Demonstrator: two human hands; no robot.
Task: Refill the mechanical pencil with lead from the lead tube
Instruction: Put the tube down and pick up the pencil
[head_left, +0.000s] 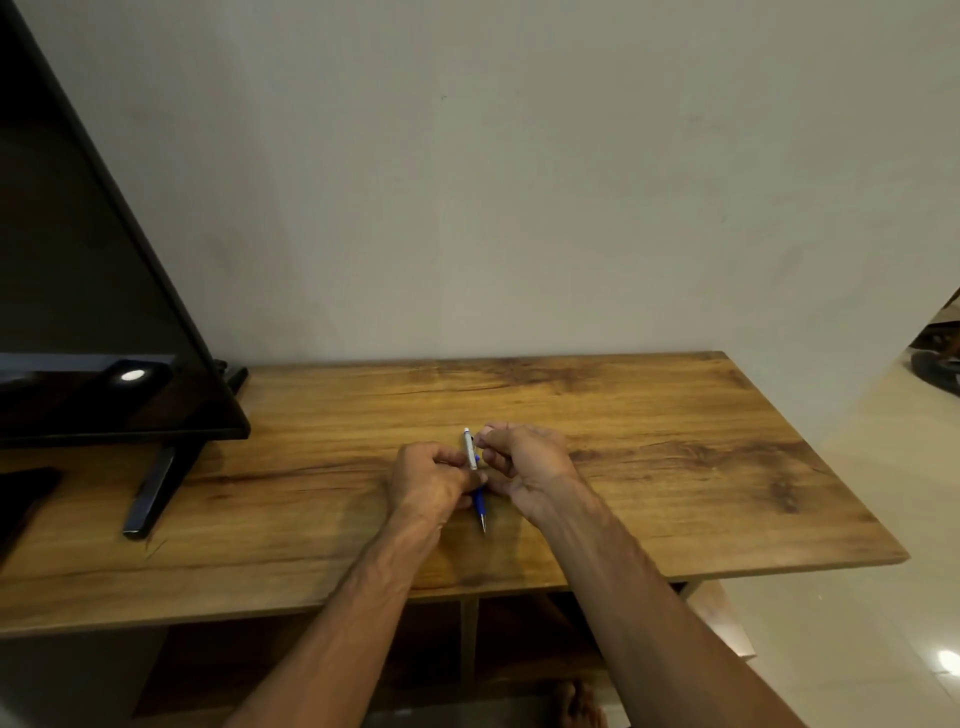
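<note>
A mechanical pencil (474, 457) with a white upper barrel and a blue grip is held above the wooden table (675, 467), its metal tip pointing toward me. My left hand (428, 480) is closed around the pencil's middle. My right hand (524, 462) is just right of the pencil, with thumb and forefinger pinched together beside the white upper end. Whether that pinch holds a lead or a cap is too small to tell. I cannot make out the lead tube; it may be hidden inside a hand.
A black TV screen (93, 322) on angled feet (156, 493) stands on the table's left part, with a dark object (26, 488) at the far left edge. A plain wall rises behind. The table's right edge drops to a tiled floor (883, 519). Open shelves lie below.
</note>
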